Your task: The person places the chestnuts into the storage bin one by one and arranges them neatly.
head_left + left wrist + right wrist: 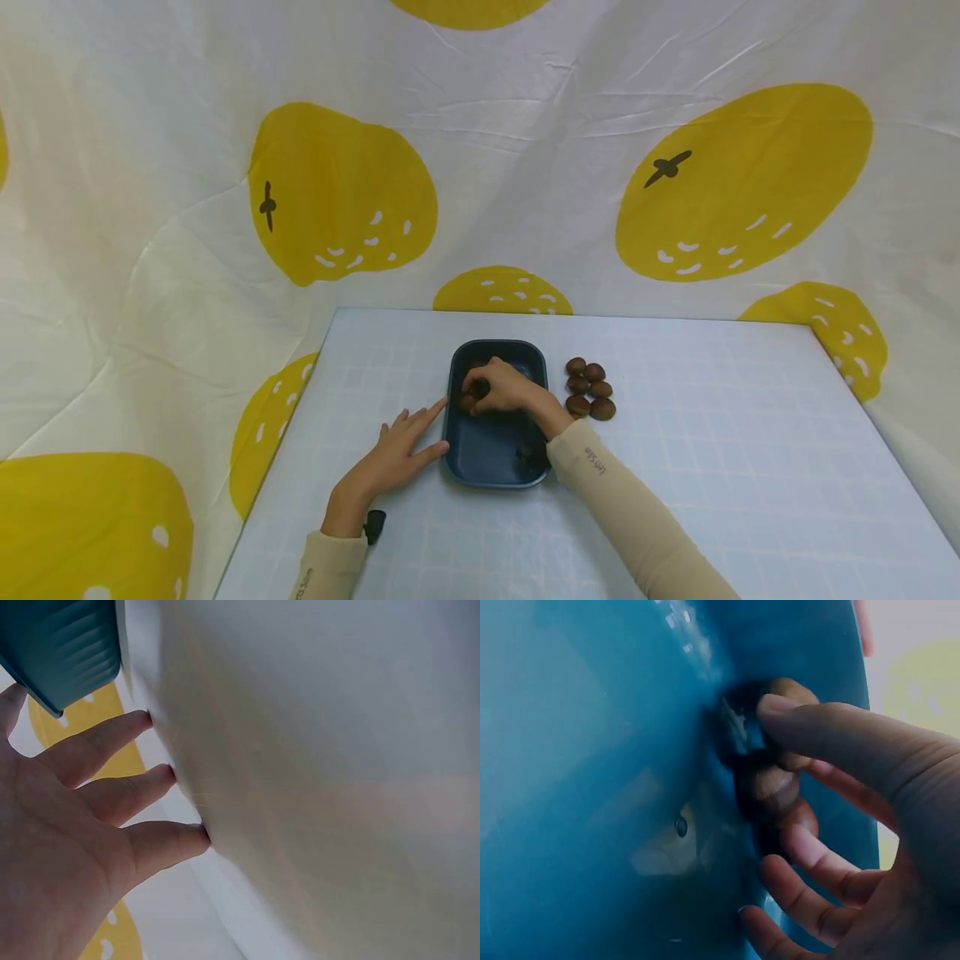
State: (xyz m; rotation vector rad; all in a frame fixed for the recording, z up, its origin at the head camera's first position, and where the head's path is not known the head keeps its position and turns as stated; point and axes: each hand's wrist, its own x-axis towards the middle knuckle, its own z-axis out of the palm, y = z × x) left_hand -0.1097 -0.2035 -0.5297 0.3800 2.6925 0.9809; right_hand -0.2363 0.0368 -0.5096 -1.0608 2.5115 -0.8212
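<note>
- One white cloth (525, 192) fills the background beyond the tray and hangs down on its left too, creased and printed with eight yellow fruit shapes, some cut off by the edges of the view.
- One table (750, 467), pale bluish white with a faint grid of lines, lies under the tray and reaches much farther to its right than to its left.
- Two beige sleeves (637, 508) come in from the near side of the tray, one at its left and one at its right, both with small dark lettering.
- One dark blue tray (480, 450), rectangular with rounded corners, is the landmark for all the rest.
- Two hands: the left hand (396, 457) lies just left of the tray, fingers spread wide and holding nothing, index finger and thumb at its side, three fingertips touching the table; the right hand (506, 387) is inside the tray by its left wall, thumb and fingers drawn together in a pinch on one chestnut (799, 690).
- Chestnuts, brown: at least six (602, 409) sit clustered to the right of the tray; inside it, by the left wall, at least two more (769, 787) lie beside the pinched one, the exact number hidden by the fingers.
</note>
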